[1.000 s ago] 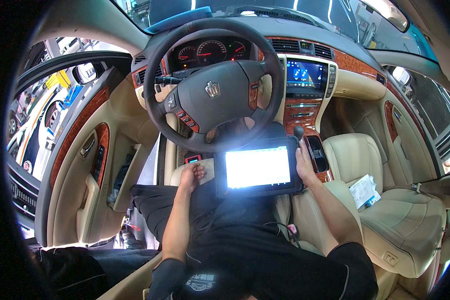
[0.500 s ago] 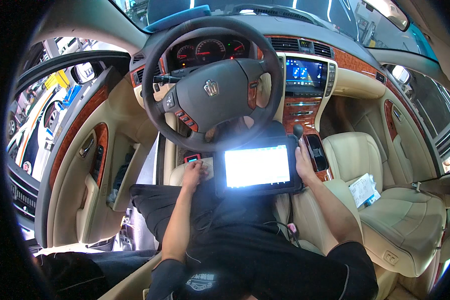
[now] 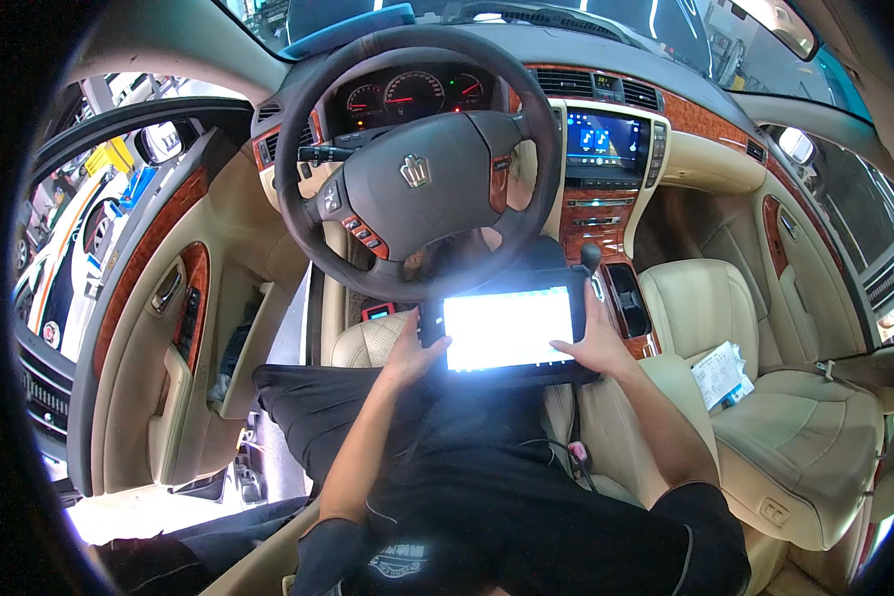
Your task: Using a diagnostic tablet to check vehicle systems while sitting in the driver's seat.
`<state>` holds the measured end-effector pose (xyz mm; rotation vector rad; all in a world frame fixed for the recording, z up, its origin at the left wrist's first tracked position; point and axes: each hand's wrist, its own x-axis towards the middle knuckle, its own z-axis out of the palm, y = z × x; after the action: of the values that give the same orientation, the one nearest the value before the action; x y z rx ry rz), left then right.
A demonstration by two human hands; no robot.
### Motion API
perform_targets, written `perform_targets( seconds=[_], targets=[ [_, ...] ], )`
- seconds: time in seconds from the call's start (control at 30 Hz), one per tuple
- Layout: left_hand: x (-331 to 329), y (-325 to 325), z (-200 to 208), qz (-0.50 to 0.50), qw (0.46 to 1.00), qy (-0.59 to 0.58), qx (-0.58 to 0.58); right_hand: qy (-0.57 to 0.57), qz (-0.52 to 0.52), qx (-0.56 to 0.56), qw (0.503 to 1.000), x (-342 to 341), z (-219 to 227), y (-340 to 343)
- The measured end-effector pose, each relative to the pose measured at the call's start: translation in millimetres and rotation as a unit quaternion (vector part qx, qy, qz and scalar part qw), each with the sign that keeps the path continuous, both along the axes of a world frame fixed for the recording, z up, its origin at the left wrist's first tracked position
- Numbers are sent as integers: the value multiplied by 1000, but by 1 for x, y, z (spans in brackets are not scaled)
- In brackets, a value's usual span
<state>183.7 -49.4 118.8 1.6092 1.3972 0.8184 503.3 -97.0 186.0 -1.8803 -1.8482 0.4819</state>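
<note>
A black-cased tablet (image 3: 508, 326) with a glaring white screen lies over my lap, just below the steering wheel (image 3: 417, 179). My left hand (image 3: 413, 351) grips its left edge, thumb at the screen's border. On the opposite edge, my right hand (image 3: 598, 341) is wrapped round the case, its thumb reaching onto the screen's lower right corner. Most fingers of both hands are hidden behind the case. A small red device (image 3: 377, 312) with a little display rests on the seat edge beyond my left hand.
The driver's door (image 3: 184, 328) stands open on the left. A gear lever (image 3: 591, 256) and centre console (image 3: 628, 303) are right of the tablet. Papers (image 3: 717, 374) lie on the passenger seat (image 3: 800, 437). A lit dashboard screen (image 3: 606, 139) sits beyond. A cable with a pink connector (image 3: 578, 451) runs beside my seat.
My left hand has moved up and right from beside the tablet and taken hold of its left edge. My right thumb has come over onto the screen.
</note>
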Motion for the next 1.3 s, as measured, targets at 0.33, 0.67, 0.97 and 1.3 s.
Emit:
perform_targets(
  seconds=[0.33, 0.67, 0.97, 1.3],
  targets=[
    [-2, -2, 11, -18, 999, -31, -41, -24, 13, -89, 996, -3, 7, -3],
    [-8, 2, 1, 10, 990, -125, -67, 4, -2, -32, 999, 3, -20, 6],
    [-52, 29, -60, 42, 859, -434, -267, 276, -113, -13, 954, 20, -45, 30],
    [-52, 34, -71, 63, 834, -459, -300, 241, -107, 15, 964, 20, -44, 31]
  ],
)
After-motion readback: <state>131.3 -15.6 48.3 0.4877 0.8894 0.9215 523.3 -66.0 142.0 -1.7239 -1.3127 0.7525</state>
